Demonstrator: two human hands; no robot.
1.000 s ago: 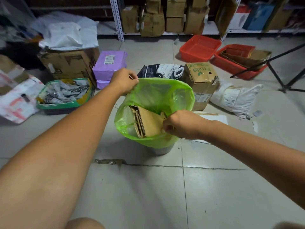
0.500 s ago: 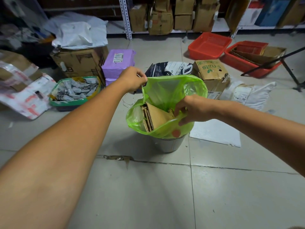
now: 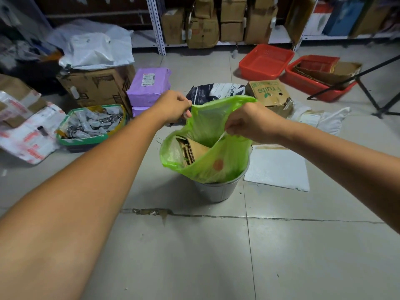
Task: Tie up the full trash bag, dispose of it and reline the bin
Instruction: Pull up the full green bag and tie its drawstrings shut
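Leftmost, a green basket (image 3: pixel 65 140) filled with grey packets stands on the floor in front of a worn cardboard box (image 3: pixel 95 85), with a purple parcel (image 3: pixel 149 87) just beside that box. Next, the left hand (image 3: pixel 173 107) is extended forward with its fingers (image 3: pixel 184 105) closed together, pinching the far left part of the rim of the green trash bag (image 3: pixel 216 167). The bag sits inside a grey metal bin (image 3: pixel 216 190), which stands on the tiled floor at centre. The bag's mouth is open and drawn upward. On the left its plastic is draped over the bin's rim, and on the right that rim is exposed. Folded brown cardboard (image 3: pixel 194 150) stands on edge inside the bag. The right hand (image 3: pixel 251 122) is positioned over the right side of the mouth, fingers (image 3: pixel 231 126) curled and clamped on the bag's rim, and a thin pale strip projects from beneath them. Behind this hand is a box printed "Fruits" (image 3: pixel 268 92). A white sheet (image 3: pixel 277 169) lies flat on the floor, just beside the bin. Farther right, two red baskets (image 3: pixel 266 61) rest near the shelving.
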